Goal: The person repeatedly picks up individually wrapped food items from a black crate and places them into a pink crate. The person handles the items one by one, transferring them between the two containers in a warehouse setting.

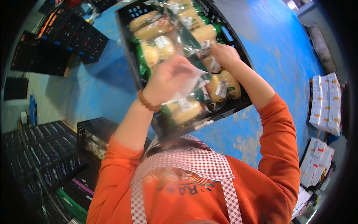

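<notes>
A black plastic crate point(183, 133) stands before me, filled with clear plastic packs of pale root vegetables point(186, 112) that look like lotus root. Several packs bear white printed labels point(221, 88); some have green ends. My left hand point(170, 79), blurred and with a brown bead bracelet at the wrist, is closed on a thin whitish sheet point(191, 81) over the middle of the crate. My right hand point(226, 56) reaches in from the right. Its bent fingers touch a pack near a label point(205, 46); whether they pinch anything is hidden.
Stacked black crates point(70, 33) stand at the upper left, and more crates point(36, 156) at the lower left. Beside those, another black crate point(96, 126) holds bagged goods. White boxes point(324, 103) are piled along the right. The blue floor point(268, 56) is worn in patches.
</notes>
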The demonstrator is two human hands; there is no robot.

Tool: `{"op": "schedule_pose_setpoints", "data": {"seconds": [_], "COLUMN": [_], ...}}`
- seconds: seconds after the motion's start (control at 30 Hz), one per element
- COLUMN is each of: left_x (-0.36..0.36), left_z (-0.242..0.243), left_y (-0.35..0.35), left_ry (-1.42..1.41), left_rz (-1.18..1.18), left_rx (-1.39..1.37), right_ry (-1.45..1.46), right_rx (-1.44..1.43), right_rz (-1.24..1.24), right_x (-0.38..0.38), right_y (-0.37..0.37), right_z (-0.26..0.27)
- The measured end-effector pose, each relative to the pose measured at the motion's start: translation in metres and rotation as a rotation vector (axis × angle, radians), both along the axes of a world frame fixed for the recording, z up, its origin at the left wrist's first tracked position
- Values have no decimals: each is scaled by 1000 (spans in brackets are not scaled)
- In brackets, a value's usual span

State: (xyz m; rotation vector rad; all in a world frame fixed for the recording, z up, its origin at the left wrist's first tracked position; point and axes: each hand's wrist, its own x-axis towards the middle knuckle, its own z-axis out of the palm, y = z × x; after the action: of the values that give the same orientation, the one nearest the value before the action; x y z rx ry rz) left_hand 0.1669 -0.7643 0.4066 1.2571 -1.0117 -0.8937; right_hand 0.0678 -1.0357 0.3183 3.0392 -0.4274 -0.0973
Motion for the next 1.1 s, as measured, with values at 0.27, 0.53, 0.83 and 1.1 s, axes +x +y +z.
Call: {"op": "schedule_pose_setpoints", "data": {"seconds": [0.27,0.53,0.83,1.1], "left_x": [25,-5,-117,-266], "left_z": [60,107,-1,-158], "left_y": [116,310,585,596], "left_ry": [466,625,-223,-3], "left_rz": [279,247,1563,823], "left_rx": [-661,-1144,-182,1295], "right_ry": [-466,-249,379,169], "right_rx": [932,1429,1600,1740], "right_rz": [297,587,-68,-243], "right_x": [-37,-34,-91,39], "right_y": [147,406,412,464], "right_z": [124,32,-151,-152]}}
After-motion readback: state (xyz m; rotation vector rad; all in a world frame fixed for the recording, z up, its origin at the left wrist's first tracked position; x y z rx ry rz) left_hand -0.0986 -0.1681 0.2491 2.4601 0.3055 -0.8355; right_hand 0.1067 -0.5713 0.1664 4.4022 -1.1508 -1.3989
